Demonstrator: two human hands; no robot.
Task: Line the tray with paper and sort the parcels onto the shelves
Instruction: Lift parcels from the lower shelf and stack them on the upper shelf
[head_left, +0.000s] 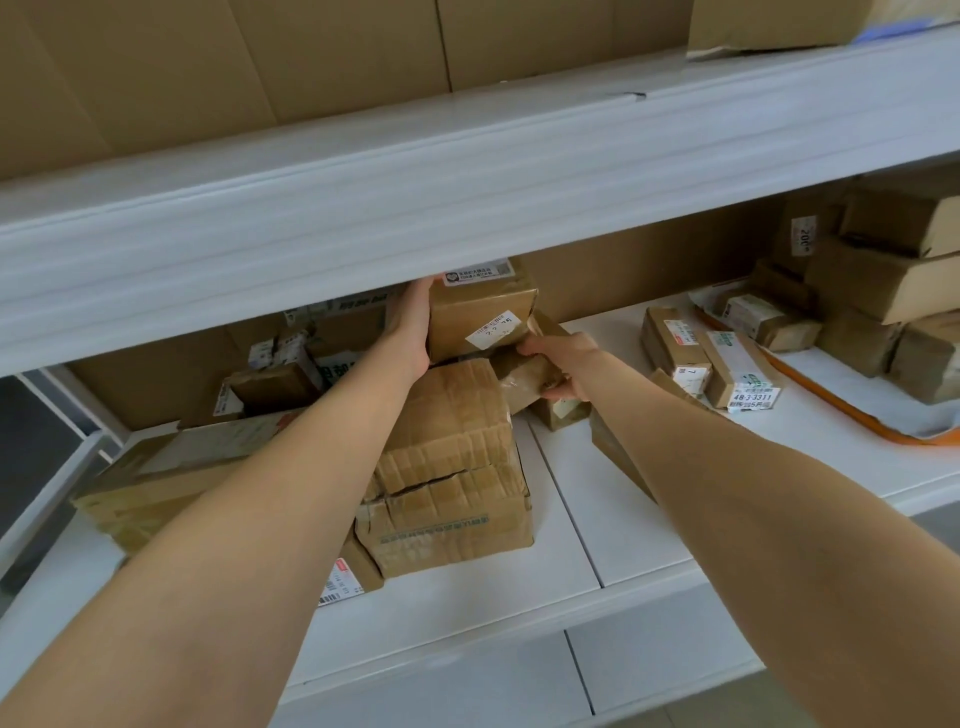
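Note:
Both arms reach into the middle white shelf (566, 551). My left hand (413, 327) lies flat against the left side of a brown cardboard parcel (478, 314) with white labels, perched on top of a stack. My right hand (558, 364) grips a small tape-wrapped brown parcel (522, 376) just below and to the right of it. Under both sits a larger taped carton (452, 467). At the right, an orange-rimmed tray (841, 405) lined with white paper carries several small parcels (769, 319).
A flat carton (156, 483) lies at the left on the shelf, with more boxes behind it. Two labelled parcels (711, 358) lie between the stack and the tray. The upper shelf beam (467, 197) hangs low over the hands. Bare shelf surface shows at front centre.

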